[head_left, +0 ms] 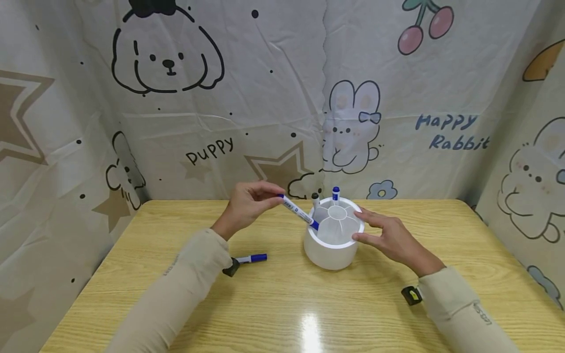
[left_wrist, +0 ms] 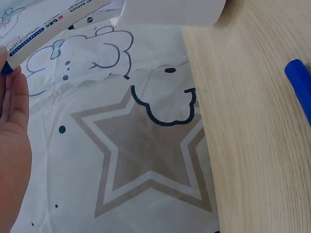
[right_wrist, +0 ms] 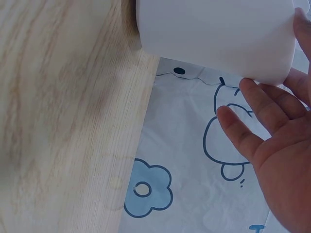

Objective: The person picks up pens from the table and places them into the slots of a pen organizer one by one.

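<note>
My left hand [head_left: 251, 203] pinches a white-and-blue whiteboard marker [head_left: 296, 211] by its upper end. The marker slants down to the right, its blue cap inside the left rim of a round white pen holder [head_left: 331, 256]. In the left wrist view the marker [left_wrist: 53, 26] shows printed lettering beside my fingertips [left_wrist: 19, 92]. My right hand [head_left: 395, 240] rests on the holder's right side, thumb and fingers spread against the rim. Seen from the right wrist, the outer fingers [right_wrist: 238, 128] are extended, apart from the white wall [right_wrist: 214, 34].
A dark-capped marker [head_left: 315, 198] and a blue-capped marker [head_left: 336, 193] stand in the divided holder. Another blue-capped marker [head_left: 256, 258] lies on the wooden table [head_left: 273, 304], partly hidden by the left wrist's black camera [head_left: 231, 267]. A printed cloth [head_left: 273, 98] hangs behind.
</note>
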